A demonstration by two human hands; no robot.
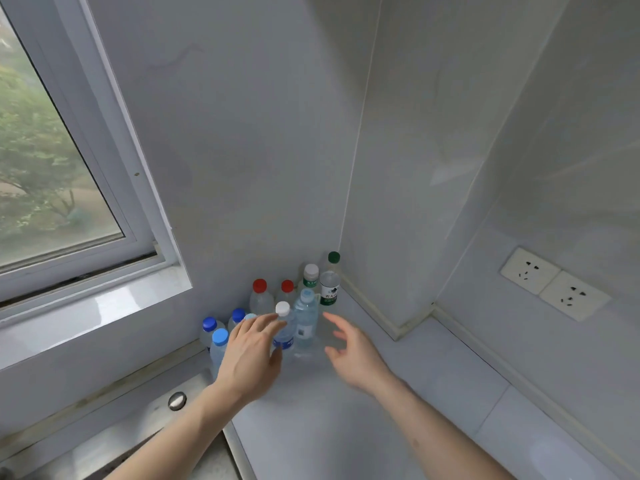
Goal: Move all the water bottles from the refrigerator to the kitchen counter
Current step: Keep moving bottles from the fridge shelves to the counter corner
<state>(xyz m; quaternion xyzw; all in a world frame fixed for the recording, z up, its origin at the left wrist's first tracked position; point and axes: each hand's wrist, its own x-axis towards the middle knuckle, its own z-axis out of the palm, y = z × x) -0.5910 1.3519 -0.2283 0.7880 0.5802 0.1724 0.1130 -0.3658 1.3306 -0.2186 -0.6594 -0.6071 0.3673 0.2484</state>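
Several water bottles stand grouped in the corner of the pale kitchen counter [346,427]. Two have red caps [259,286], some have blue caps [220,337], one has a green cap [334,257], one a grey-white cap [311,271]. At the front stand a white-capped bottle [284,332] and a light-blue-capped bottle [305,320], side by side. My left hand [249,355] is just left of the white-capped bottle, fingers spread, thumb near its base, holding nothing. My right hand [353,355] hovers open to the right of the light-blue-capped bottle, apart from it.
A steel sink rim [145,420] with a round metal plug [177,400] lies at lower left. A window [52,168] and its sill fill the left. Grey walls close the corner; a double wall socket [554,284] sits on the right wall.
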